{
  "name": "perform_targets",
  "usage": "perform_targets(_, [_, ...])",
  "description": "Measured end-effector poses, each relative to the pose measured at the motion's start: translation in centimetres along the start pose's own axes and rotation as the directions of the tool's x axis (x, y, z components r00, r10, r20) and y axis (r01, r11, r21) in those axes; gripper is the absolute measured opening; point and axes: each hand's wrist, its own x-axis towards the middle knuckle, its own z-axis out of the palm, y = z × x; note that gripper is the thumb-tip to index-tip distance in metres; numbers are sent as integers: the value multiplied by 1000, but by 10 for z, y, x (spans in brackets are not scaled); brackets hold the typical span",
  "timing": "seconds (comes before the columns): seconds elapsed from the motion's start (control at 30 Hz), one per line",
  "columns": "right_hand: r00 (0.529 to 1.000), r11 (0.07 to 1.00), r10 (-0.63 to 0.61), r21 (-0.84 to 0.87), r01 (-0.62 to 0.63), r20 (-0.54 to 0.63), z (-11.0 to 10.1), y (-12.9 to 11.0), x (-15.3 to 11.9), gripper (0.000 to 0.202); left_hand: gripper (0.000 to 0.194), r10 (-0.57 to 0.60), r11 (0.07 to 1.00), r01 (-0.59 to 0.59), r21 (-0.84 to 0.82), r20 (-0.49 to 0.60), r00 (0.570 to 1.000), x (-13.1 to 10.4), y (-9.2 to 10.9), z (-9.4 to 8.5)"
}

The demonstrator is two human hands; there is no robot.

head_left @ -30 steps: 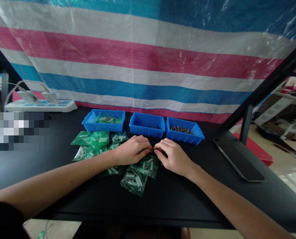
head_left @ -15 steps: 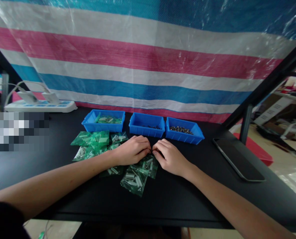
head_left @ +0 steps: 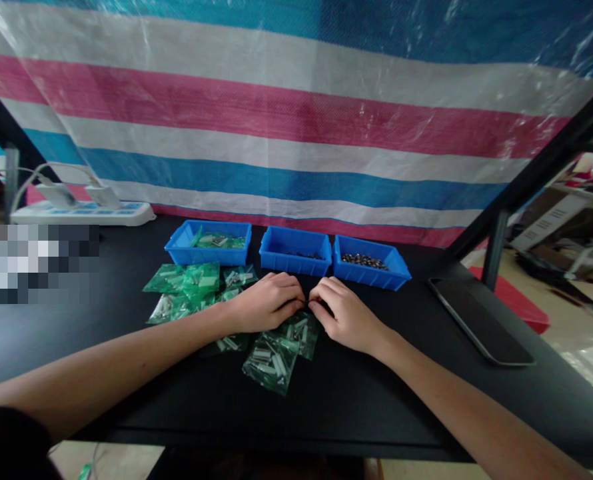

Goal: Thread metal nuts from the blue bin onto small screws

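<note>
Left hand: bare left hand [head_left: 271,301], fingers curled and thumb drawn in to a near-closed pinch; whether anything is gripped cannot be told.
Right hand: bare right hand [head_left: 347,315], similarly curled, fingertips just beside those of the left; any small piece between them is hidden.
Green bags, near centre: two translucent green plastic bags of white and metallic parts [head_left: 271,363], laid on the matt black surface [head_left: 356,407]; the farther one is placed just below the fingertips.
Handling: judged light, limp and slippery, with stiff contents; best taken by a flat edge of film.
Green bags, left: overlapping pile of green plastic bags [head_left: 189,283], partly covered by the left forearm.
Trays, far: three blue rectangular plastic trays [head_left: 295,263], set in a row; small dark metallic pieces are held in the right one.
Phone, right: black flat smartphone [head_left: 481,321].
</note>
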Motion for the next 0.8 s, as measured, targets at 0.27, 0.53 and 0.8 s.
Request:
perform_targets(0.27, [998,1000,-16,18,17,-55,-3,-2,0,10,16,2,1000,-2,13,-3,1000,0,-1,1])
perform_targets(0.53, [996,1000,-24,6,25,-80,-3,-2,0,9,16,-4,1000,4,13,5,1000,0,0,0])
perform_targets(0.8, [997,999,-33,-2,33,-74,-2,-2,-1,8,16,-5,1000,5,20,0,1000,0,-1,2])
